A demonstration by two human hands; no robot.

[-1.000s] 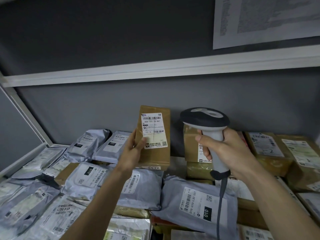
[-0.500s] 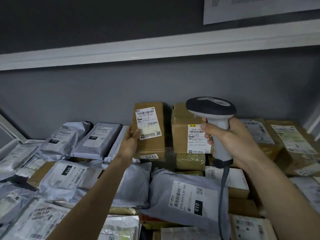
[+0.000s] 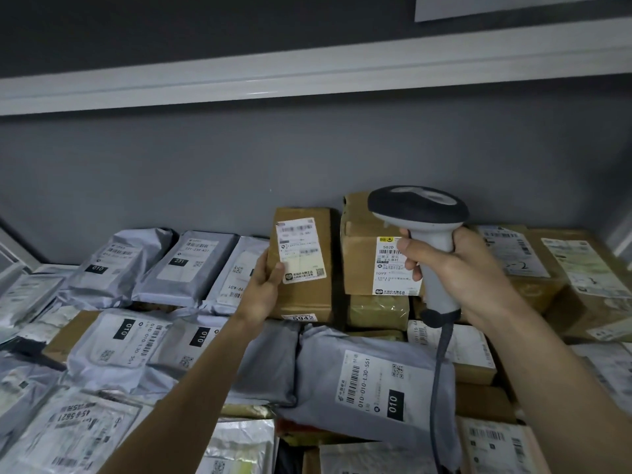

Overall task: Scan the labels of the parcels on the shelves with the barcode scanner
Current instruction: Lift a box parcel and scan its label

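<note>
Two hands at frame centre. Left hand point(image 3: 263, 289) grips upright brown parcel point(image 3: 304, 268) at left edge, thumb on white label point(image 3: 301, 249). Right hand point(image 3: 455, 268) wraps barcode scanner point(image 3: 424, 234) handle, head right of parcel. Grey mailers point(image 3: 372, 381) below.

Scanner point(image 3: 427, 241) beside hand-held parcel point(image 3: 302, 265)

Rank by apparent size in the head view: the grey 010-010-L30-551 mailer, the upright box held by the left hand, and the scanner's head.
1. Grey mailer, though it is nearer the camera.
2. Upright box.
3. Scanner head.
</note>
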